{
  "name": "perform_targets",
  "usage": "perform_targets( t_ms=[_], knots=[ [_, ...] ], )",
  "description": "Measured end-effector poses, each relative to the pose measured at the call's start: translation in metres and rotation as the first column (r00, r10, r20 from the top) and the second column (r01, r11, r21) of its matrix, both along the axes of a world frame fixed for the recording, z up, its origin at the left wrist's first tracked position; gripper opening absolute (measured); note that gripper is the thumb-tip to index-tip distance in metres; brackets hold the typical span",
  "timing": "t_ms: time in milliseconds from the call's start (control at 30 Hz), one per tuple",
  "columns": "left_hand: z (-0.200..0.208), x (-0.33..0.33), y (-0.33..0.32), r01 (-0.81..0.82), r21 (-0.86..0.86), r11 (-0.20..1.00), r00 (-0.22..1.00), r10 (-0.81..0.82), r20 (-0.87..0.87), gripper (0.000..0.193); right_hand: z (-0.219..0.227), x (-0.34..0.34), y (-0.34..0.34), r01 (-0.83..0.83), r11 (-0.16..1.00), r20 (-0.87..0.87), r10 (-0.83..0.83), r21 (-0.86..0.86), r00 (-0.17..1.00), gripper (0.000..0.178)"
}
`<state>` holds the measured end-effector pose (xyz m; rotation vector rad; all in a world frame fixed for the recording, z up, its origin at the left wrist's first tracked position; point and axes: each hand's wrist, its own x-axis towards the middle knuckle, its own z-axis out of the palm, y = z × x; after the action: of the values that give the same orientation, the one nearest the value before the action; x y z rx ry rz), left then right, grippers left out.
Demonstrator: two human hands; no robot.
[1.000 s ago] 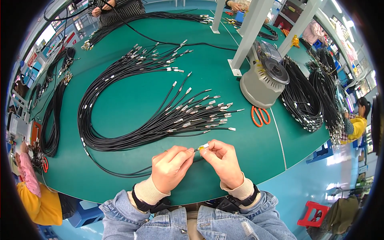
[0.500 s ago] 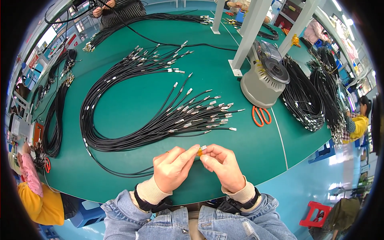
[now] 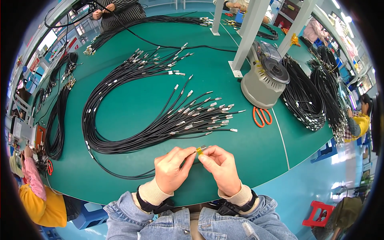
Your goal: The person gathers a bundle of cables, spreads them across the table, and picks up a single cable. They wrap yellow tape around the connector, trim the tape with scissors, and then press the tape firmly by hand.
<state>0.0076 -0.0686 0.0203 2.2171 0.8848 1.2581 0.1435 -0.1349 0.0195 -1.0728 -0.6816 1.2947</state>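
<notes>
My left hand (image 3: 173, 170) pinches the end of a black cable (image 3: 134, 176) over the table's near edge. At that end, a small strip of amber-yellow tape (image 3: 199, 150) shows between my two hands, beside a silvery connector tip. My right hand (image 3: 221, 167) is closed, thumb and forefinger pinching at the tape; its fingers partly hide the connector. The cable runs left and joins a large curved bundle of black cables (image 3: 114, 147) with metal connectors on the ends, lying on the green table (image 3: 136, 108).
Right of the bundle stand a round grey machine (image 3: 263, 86) and orange-handled scissors (image 3: 262, 117). White posts (image 3: 245, 40) rise from the table. More cable bundles (image 3: 304, 96) lie at the right edge, others at the left and far side. Other people work around the table.
My right fingers have shifted slightly on the cable end, and more of the yellow tape stands out below the connector. Both hands stay at nearly the same place.
</notes>
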Motion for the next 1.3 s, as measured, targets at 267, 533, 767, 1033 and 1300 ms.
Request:
perform_targets(
  t_ms=[267, 533, 767, 1033, 1300],
  knots=[
    [-0.005, -0.001, 0.0, 0.034, -0.037, 0.999, 0.999, -0.033, 0.023, 0.013, -0.005, -0.002, 0.003, 0.054, 0.996, 0.03, -0.056, 0.064, 0.998, 0.007],
    [-0.003, -0.002, -0.003, 0.064, -0.131, 0.989, 0.998, -0.065, -0.005, 0.005, -0.004, -0.002, 0.001, 0.064, 0.996, 0.064, -0.068, 0.062, 0.996, 0.007],
    [0.001, -0.005, -0.002, 0.009, -0.163, 0.987, 0.999, -0.014, -0.031, 0.004, -0.003, -0.001, -0.002, 0.071, 0.996, 0.077, -0.076, 0.059, 0.994, 0.008],
    [-0.005, -0.003, -0.002, 0.005, -0.089, 0.996, 1.0, -0.005, -0.003, 0.008, 0.0, -0.006, 0.005, 0.092, 0.989, 0.093, -0.103, 0.115, 0.99, 0.008],
    [-0.002, -0.004, -0.004, 0.054, -0.167, 0.985, 0.998, -0.061, -0.034, 0.003, -0.007, -0.003, 0.007, 0.068, 0.974, 0.167, -0.105, 0.216, 0.98, 0.005]
  ],
)
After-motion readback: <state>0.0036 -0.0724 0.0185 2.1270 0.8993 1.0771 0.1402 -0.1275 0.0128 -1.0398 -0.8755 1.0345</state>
